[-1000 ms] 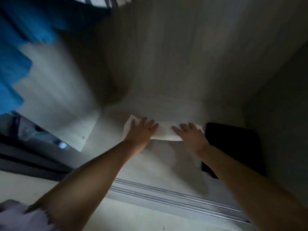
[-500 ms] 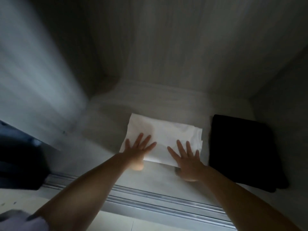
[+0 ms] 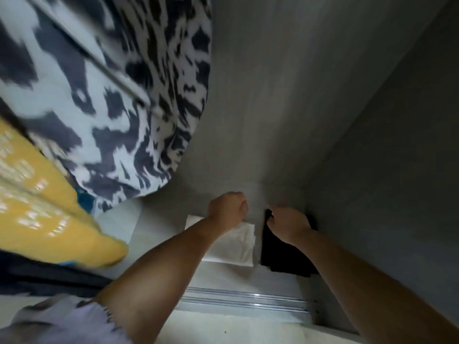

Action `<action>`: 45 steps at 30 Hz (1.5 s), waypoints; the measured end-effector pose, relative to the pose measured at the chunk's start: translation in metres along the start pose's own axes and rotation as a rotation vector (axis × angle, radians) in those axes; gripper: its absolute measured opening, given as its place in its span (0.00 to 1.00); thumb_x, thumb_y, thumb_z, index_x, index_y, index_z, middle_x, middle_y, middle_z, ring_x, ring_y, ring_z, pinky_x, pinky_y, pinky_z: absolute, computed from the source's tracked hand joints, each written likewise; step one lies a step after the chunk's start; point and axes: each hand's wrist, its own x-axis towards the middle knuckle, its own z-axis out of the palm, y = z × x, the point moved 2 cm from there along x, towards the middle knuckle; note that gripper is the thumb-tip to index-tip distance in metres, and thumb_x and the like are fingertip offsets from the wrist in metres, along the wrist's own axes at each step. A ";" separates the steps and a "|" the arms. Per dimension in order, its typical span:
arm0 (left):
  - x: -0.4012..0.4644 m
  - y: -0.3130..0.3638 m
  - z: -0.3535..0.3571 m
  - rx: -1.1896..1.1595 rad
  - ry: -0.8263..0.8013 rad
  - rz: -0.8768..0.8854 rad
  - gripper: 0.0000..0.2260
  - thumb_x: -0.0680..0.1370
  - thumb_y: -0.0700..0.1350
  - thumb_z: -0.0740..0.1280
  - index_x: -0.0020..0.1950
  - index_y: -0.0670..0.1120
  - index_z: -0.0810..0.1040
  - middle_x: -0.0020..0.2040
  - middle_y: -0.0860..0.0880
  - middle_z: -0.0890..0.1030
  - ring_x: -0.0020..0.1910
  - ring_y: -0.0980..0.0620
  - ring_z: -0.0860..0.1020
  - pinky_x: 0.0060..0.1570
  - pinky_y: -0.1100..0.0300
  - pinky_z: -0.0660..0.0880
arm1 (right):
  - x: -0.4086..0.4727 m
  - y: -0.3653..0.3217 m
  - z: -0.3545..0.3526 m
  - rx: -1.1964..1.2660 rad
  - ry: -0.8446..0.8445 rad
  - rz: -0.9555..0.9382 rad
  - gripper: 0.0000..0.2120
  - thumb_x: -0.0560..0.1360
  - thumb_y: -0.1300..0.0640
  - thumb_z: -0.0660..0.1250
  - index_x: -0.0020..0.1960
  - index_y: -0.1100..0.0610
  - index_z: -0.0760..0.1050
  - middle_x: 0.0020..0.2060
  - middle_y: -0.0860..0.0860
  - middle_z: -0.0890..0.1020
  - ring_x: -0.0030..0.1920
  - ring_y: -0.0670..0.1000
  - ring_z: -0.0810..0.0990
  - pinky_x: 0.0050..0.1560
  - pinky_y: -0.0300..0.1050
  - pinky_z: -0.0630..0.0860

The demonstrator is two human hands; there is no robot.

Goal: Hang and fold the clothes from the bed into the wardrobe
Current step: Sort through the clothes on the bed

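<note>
Folded white garment (image 3: 236, 242) on wardrobe floor (image 3: 169, 234), just left of folded black garment (image 3: 285, 259).

Left hand (image 3: 227, 209) above white garment's far edge, fingers curled, hold unclear; right hand (image 3: 288, 224) over black garment's far end, fingers curled at its edge, grip hard to confirm. Long axes pointing inward.

I see a dim wardrobe interior: pale grey back panel (image 3: 260, 95) with faint vertical grain. Right of it stands a darker side panel (image 3: 397, 157). Below it lies a light base shelf (image 3: 159, 234); in front of that, a bright metal sliding-door track (image 3: 248, 301).
</note>
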 end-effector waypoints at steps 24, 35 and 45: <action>-0.220 0.341 -0.244 0.097 -0.250 0.629 0.19 0.78 0.56 0.58 0.32 0.47 0.66 0.28 0.51 0.71 0.33 0.45 0.72 0.32 0.59 0.65 | -0.494 0.065 -0.197 0.186 0.339 0.591 0.21 0.78 0.48 0.56 0.70 0.50 0.64 0.56 0.55 0.80 0.52 0.58 0.80 0.42 0.45 0.71; -0.412 0.601 -0.131 0.116 -0.381 1.101 0.15 0.80 0.52 0.57 0.42 0.45 0.76 0.47 0.42 0.82 0.49 0.41 0.79 0.43 0.53 0.71 | -0.815 0.202 -0.100 0.287 0.280 1.050 0.19 0.79 0.48 0.56 0.68 0.51 0.67 0.60 0.53 0.78 0.56 0.57 0.78 0.49 0.50 0.76; -0.558 0.764 -0.037 0.088 -0.570 1.253 0.18 0.81 0.54 0.55 0.38 0.47 0.73 0.34 0.50 0.75 0.34 0.49 0.74 0.28 0.58 0.61 | -1.028 0.295 -0.036 0.382 0.135 1.301 0.19 0.81 0.48 0.54 0.69 0.53 0.68 0.59 0.52 0.78 0.53 0.54 0.79 0.42 0.46 0.77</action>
